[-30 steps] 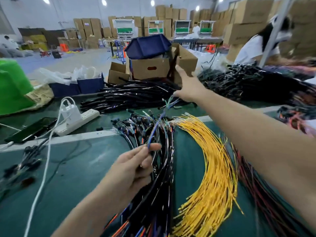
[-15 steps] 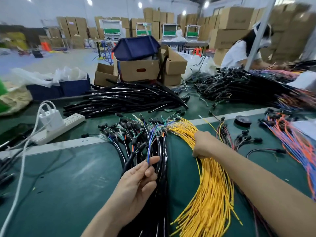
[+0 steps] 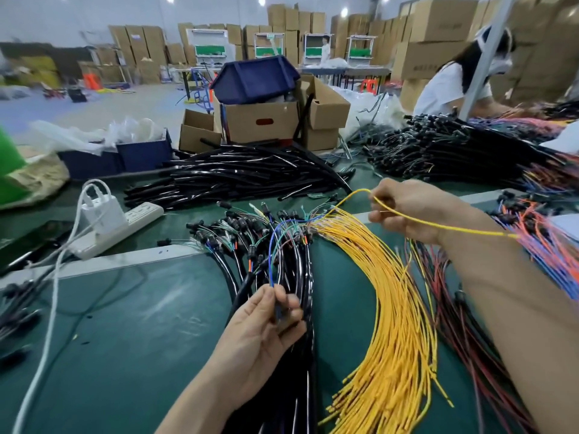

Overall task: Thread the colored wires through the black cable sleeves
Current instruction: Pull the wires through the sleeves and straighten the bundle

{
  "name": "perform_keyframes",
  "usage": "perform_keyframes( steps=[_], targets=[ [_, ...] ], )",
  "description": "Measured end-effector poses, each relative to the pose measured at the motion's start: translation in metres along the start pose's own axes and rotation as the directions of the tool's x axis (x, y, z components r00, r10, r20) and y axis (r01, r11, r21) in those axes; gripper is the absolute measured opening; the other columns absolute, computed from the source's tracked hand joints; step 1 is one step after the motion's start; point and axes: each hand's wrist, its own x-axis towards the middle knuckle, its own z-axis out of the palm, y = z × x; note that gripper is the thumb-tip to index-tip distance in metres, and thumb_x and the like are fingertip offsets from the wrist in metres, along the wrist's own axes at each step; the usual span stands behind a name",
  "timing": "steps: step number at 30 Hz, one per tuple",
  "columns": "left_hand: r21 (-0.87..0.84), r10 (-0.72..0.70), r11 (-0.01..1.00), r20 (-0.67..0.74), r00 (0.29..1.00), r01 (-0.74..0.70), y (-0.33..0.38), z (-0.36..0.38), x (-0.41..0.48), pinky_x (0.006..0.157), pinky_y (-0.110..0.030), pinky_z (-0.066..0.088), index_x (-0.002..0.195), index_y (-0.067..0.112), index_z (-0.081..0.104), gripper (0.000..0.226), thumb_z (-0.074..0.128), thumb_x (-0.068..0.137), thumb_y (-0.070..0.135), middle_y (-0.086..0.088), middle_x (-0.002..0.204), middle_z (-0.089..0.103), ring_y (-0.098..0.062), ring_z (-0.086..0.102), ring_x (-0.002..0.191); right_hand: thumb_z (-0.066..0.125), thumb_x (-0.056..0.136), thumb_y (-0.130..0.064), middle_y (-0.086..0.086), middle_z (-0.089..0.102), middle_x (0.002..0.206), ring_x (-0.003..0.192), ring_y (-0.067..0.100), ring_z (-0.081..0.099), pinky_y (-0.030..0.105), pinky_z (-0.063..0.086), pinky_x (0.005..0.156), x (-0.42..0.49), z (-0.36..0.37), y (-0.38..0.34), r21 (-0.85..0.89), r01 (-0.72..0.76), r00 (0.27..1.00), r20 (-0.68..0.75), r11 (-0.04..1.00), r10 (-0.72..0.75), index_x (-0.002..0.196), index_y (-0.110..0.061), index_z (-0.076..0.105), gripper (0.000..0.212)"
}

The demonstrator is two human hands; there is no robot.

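Note:
My left hand (image 3: 266,327) pinches the ends of thin blue and green wires (image 3: 272,245) that loop up from a black sleeved cable (image 3: 250,281) lying in the cable bundle. My right hand (image 3: 407,211) grips a single yellow wire (image 3: 445,225), lifted clear above the fanned bundle of yellow wires (image 3: 398,324) on the green table. The wire bends over my fingers and trails off to the right. A heap of empty black cable sleeves (image 3: 238,178) lies across the table beyond both hands.
A white power strip (image 3: 119,227) with a charger and white cable sits at the left. Cardboard boxes (image 3: 263,120) and blue bins stand behind the sleeves. Red, orange and blue wires (image 3: 545,242) spread at the right. A person in white works at the far right (image 3: 451,86).
My right hand came back from the far sleeve pile to the yellow bundle, took one yellow wire and lifted it. My left hand kept its pinch on the blue and green wires.

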Motion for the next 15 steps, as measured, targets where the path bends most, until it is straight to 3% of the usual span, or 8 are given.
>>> perform_keyframes(
  steps=[2, 4, 6, 8, 9, 10, 12, 15],
  targets=[
    [0.029, -0.011, 1.0, -0.002, 1.0, 0.011, 0.0, -0.001, -0.001, 0.072, -0.033, 0.058, 0.072, 0.012, 0.06, 0.023, 0.048, 0.086, 0.025, -0.014, 0.104, 0.07, -0.026, 0.07, 0.093, 0.045, 0.095, -0.01, 0.011, 0.056, 0.067, 0.044, 0.01, 0.053, 0.014, 0.032, 0.029, -0.01, 0.014, 0.0, 0.001, -0.026, 0.997, 0.068, 1.0, 0.026, 0.082, -0.002, 0.05, 0.016],
    [0.032, -0.018, 0.999, 0.001, 1.0, 0.018, 0.001, -0.002, -0.002, 0.077, -0.034, 0.057, 0.077, 0.009, 0.054, 0.021, 0.045, 0.088, 0.025, -0.02, 0.117, 0.065, -0.031, 0.065, 0.107, 0.045, 0.095, -0.007, 0.01, 0.063, 0.062, 0.039, 0.008, 0.05, 0.013, 0.031, 0.028, -0.018, 0.029, 0.008, 0.079, -0.082, 0.987, 0.144, 0.993, 0.07, 0.085, -0.002, 0.049, 0.012],
    [0.009, -0.019, 1.0, -0.026, 0.999, 0.019, 0.002, -0.002, -0.003, 0.074, -0.033, 0.057, 0.077, 0.009, 0.053, 0.019, 0.047, 0.087, 0.024, -0.023, 0.114, 0.066, -0.029, 0.067, 0.102, 0.052, 0.086, 0.001, 0.008, 0.058, 0.055, 0.036, 0.005, 0.048, 0.01, 0.032, 0.029, -0.023, 0.036, 0.015, 0.337, -0.24, 0.948, 0.282, 0.91, 0.146, 0.079, -0.002, 0.05, 0.008],
    [-0.011, -0.021, 1.0, -0.055, 0.998, 0.021, 0.002, -0.003, -0.002, 0.07, -0.032, 0.058, 0.078, 0.008, 0.055, 0.017, 0.049, 0.084, 0.022, -0.024, 0.106, 0.068, -0.027, 0.071, 0.091, 0.063, 0.067, 0.003, 0.005, 0.054, 0.056, 0.038, 0.005, 0.052, 0.011, 0.04, 0.034, -0.029, 0.039, 0.019, 0.581, -0.399, 0.893, 0.423, 0.709, 0.157, 0.07, 0.002, 0.055, 0.008],
    [-0.016, -0.024, 1.0, -0.063, 0.998, 0.023, 0.002, -0.003, -0.002, 0.068, -0.032, 0.058, 0.079, 0.007, 0.055, 0.016, 0.05, 0.082, 0.021, -0.025, 0.103, 0.069, -0.026, 0.072, 0.087, 0.065, 0.062, 0.002, 0.006, 0.057, 0.058, 0.041, 0.007, 0.057, 0.011, 0.044, 0.036, -0.032, 0.041, 0.023, 0.628, -0.416, 0.889, 0.433, 0.658, 0.149, 0.069, 0.005, 0.059, 0.01],
    [-0.016, -0.03, 0.999, -0.068, 0.997, 0.029, 0.002, -0.003, -0.002, 0.068, -0.032, 0.058, 0.08, 0.006, 0.055, 0.015, 0.05, 0.082, 0.021, -0.025, 0.101, 0.069, -0.025, 0.072, 0.084, 0.067, 0.063, -0.002, 0.008, 0.062, 0.061, 0.045, 0.01, 0.062, 0.013, 0.046, 0.039, -0.034, 0.043, 0.027, 0.63, -0.393, 0.902, 0.406, 0.669, 0.147, 0.072, 0.005, 0.063, 0.012],
    [-0.011, -0.049, 0.999, -0.062, 0.997, 0.048, 0.002, -0.003, -0.001, 0.068, -0.033, 0.058, 0.083, 0.004, 0.054, 0.015, 0.05, 0.082, 0.018, -0.027, 0.101, 0.068, -0.026, 0.072, 0.083, 0.066, 0.072, -0.012, 0.004, 0.071, 0.073, 0.054, 0.011, 0.065, 0.016, 0.047, 0.04, -0.037, 0.048, 0.039, 0.527, -0.276, 0.945, 0.3, 0.804, 0.128, 0.079, -0.004, 0.069, 0.011],
    [0.013, -0.076, 0.997, -0.031, 0.997, 0.076, 0.002, 0.0, -0.001, 0.07, -0.034, 0.058, 0.086, 0.001, 0.053, 0.016, 0.049, 0.084, 0.017, -0.03, 0.103, 0.067, -0.028, 0.072, 0.086, 0.058, 0.09, -0.014, 0.002, 0.073, 0.074, 0.046, 0.008, 0.055, 0.015, 0.037, 0.038, -0.034, 0.056, 0.051, 0.333, -0.013, 0.99, 0.137, 0.943, -0.035, 0.086, -0.011, 0.063, 0.007]
  ],
)
